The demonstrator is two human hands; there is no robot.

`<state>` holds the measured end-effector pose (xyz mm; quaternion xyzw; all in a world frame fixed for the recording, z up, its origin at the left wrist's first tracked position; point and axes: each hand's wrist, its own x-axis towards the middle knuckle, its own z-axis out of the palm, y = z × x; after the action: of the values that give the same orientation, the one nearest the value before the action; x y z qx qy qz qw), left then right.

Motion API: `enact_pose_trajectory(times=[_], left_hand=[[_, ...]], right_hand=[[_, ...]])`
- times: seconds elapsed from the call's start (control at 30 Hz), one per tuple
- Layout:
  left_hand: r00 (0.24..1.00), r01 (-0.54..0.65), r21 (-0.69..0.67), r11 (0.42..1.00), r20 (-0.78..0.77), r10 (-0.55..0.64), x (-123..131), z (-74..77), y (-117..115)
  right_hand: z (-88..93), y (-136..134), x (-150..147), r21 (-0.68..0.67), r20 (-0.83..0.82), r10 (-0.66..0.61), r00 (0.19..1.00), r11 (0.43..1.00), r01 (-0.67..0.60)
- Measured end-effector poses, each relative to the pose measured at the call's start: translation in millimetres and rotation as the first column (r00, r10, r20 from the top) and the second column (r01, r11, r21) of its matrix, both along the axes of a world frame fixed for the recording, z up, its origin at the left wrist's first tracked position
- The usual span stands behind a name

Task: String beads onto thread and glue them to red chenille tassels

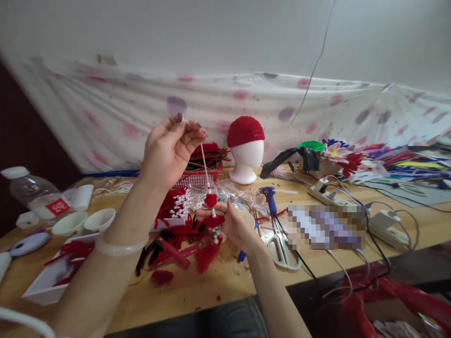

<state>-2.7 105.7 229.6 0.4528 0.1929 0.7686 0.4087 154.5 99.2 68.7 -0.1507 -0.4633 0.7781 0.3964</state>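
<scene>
My left hand (169, 148) is raised over the table, its thumb and fingers pinching the upper end of a white cord (205, 164). From the cord hangs a red tassel ornament (211, 201) with a fuzzy red flower, small white and green beads, and a red tassel at the bottom. Lower down, my right hand (236, 224) is closed around the ornament's beaded middle, with fingers behind it; the exact contact is partly hidden. Below and behind lie red and black fuzzy strips and a red tube-like piece (174, 253).
A white foam head (246, 162) in a red cap stands behind. To the right are a blue glue gun (269, 201), scissors (282, 251), power strips (380, 230) and cables. Two white bowls (99, 219), a bottle (38, 195) and a white tray (45, 286) are at left.
</scene>
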Motion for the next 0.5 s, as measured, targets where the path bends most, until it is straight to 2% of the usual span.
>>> enact_pose_trajectory(times=[0.13,0.23,0.33,0.5], left_hand=[[1.0,-0.013,0.054,0.998,-0.014,0.013,-4.1,43.0,10.1],[1.0,-0.018,0.053,0.998,-0.009,0.018,-10.9,67.4,22.4],[1.0,-0.001,0.064,0.998,0.013,0.001,-18.5,80.6,32.0],[1.0,-0.011,0.09,0.996,0.025,0.009,-30.2,86.2,35.6]], right_hand=[[1.9,10.9,-6.8,-0.004,0.073,0.003,0.997,1.0,-0.003],[5.7,10.2,-13.4,0.019,0.093,0.012,0.996,1.0,-0.014],[10.6,3.4,-21.6,0.054,0.117,0.052,0.992,0.997,-0.058],[9.5,-11.5,-32.5,0.085,0.197,0.064,0.978,0.993,-0.082]])
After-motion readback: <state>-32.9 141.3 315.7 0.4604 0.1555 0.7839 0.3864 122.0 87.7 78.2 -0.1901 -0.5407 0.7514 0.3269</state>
